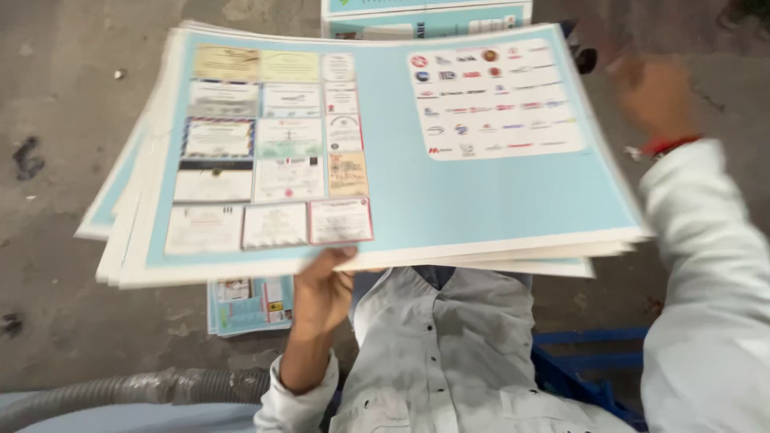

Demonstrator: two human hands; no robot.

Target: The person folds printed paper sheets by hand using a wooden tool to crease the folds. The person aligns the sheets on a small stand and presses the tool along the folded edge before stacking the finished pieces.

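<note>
The left hand point(321, 293) pinches the near edge of a stack of light-blue printed sheets point(449, 200), held raised and level. At two o'clock the right hand point(654, 96), blurred, sits at the far corner; its grip cannot be told. More sheets point(249, 309) lie on the concrete floor point(56, 160) beneath.

I am feeling smooth, slightly glossy paper sheets point(449, 200) against my cotton-looking sleeve point(714, 265), above rough matt concrete floor point(64, 160) at left.
</note>
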